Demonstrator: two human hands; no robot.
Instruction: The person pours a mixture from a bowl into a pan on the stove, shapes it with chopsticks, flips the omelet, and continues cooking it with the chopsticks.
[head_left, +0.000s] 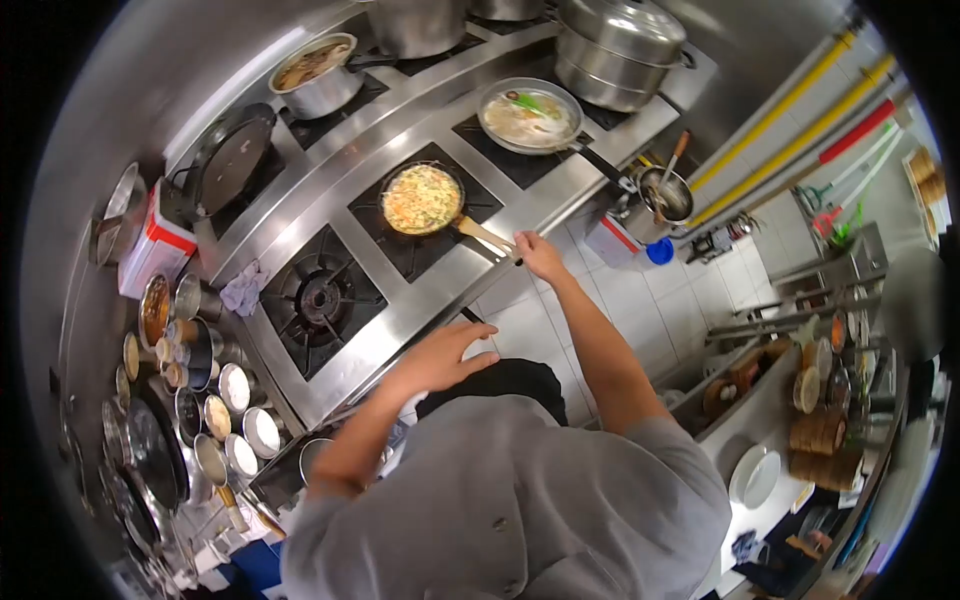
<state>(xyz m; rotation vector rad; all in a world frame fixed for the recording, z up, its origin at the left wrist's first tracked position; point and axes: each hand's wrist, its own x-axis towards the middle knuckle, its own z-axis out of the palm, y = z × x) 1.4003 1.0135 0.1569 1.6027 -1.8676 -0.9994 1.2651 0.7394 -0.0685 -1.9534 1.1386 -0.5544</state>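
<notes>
Right grip: clamped on 1 pan handle | left grip: apart | 1 food round

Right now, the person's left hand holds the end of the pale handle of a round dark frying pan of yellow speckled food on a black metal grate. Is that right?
Wrong hand: in the head view, the right hand holds the end of the pale handle; the left hand is apart from it. The frying pan of yellow food does sit on the black grate.
</notes>
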